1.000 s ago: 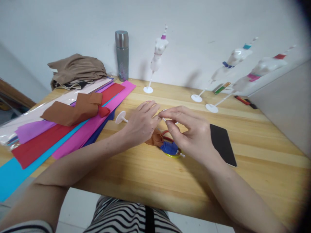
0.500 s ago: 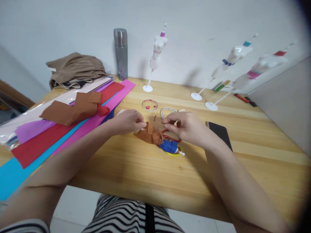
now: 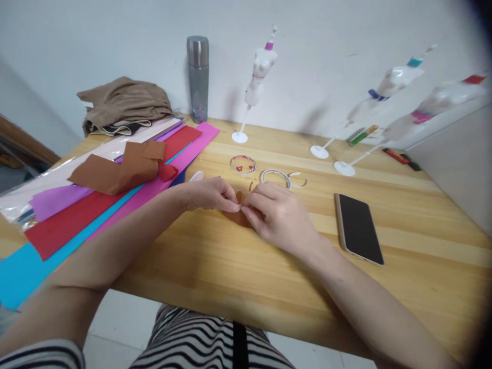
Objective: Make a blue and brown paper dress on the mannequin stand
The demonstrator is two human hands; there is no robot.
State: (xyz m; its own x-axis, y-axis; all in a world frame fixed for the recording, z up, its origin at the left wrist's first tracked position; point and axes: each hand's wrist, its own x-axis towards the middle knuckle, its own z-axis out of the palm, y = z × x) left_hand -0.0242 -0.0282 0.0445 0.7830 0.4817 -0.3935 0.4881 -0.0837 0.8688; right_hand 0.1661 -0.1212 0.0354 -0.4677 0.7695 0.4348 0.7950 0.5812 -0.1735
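Observation:
My left hand (image 3: 215, 195) is closed in a pinch at the upper edge of a piece of brown crepe paper (image 3: 237, 219), which shows only in part below the fingers. Meeting it fingertip to fingertip, my right hand (image 3: 274, 212) is also pinched. Whatever sits between its thumb and finger is too small to make out. My right hand covers the rest of the brown piece and whatever lies under it. Just behind the right hand is a white tape roll (image 3: 275, 177), with thin curled strips (image 3: 299, 180) beside it.
A phone (image 3: 359, 228) lies at the right. Behind stand several white mannequin forms (image 3: 262, 69) and a steel flask (image 3: 198, 84). Coloured paper strips (image 3: 77, 228), folded brown paper (image 3: 115, 171) and brown cloth (image 3: 125, 105) are at the left. A clear ring (image 3: 243, 158) lies mid-table.
My right hand has moved left and its fingertips now meet my left hand's. The blue-wrapped end and the red and yellow rings are now hidden. The view has shifted slightly, baring the whole phone.

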